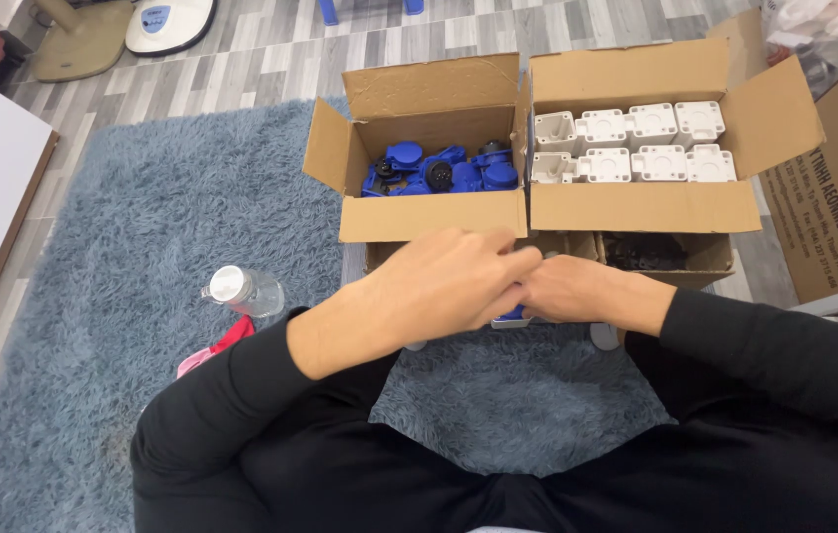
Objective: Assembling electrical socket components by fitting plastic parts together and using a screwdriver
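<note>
Your left hand [454, 276] and right hand [567, 288] meet over the blue rug [123, 247], fingers curled around a small blue-and-white part [511, 315], mostly hidden. Beyond: box of blue parts [439, 170]; right of it, box of white housings [636, 143].

A shaggy grey-blue rug [143, 247] is laid on the striped grey floor [241, 59]; open cardboard boxes [429, 212] are placed at 12 o'clock, a clear plastic bottle [246, 291] at 9.

Blue rug [143, 247] across the frame. Water bottle [246, 291] centre-left, pink-red cloth [217, 345] just below. Large carton [834, 197] at right edge. Possibly a scale [170, 22], upper left.
</note>
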